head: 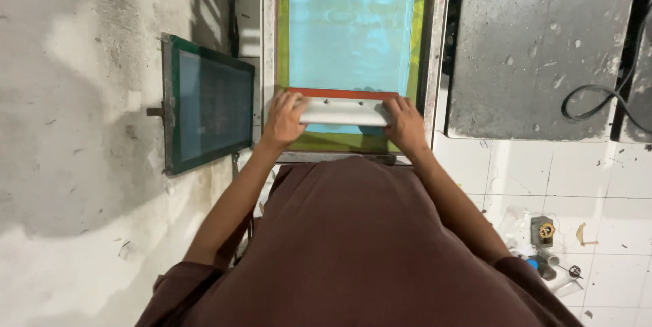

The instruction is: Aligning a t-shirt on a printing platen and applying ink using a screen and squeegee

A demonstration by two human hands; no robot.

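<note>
Viewpoint: one camera worn on the person's head, above the brown-shirted shoulders.
Facing: steeply downward and forward, over both forearms.
Nearness: close; the torso fills the lower frame, and the aluminium-framed printing screen with blue-green mesh (353, 28) lies at arm's reach.
Edges: stained grey-white wall surface (75, 130) on the left, white tiled floor (598, 184) on the right.
Shared views: only this single view.

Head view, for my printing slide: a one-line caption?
Both hands, left hand and right hand, grip a squeegee on a turquoise-coated printing screen.
</note>
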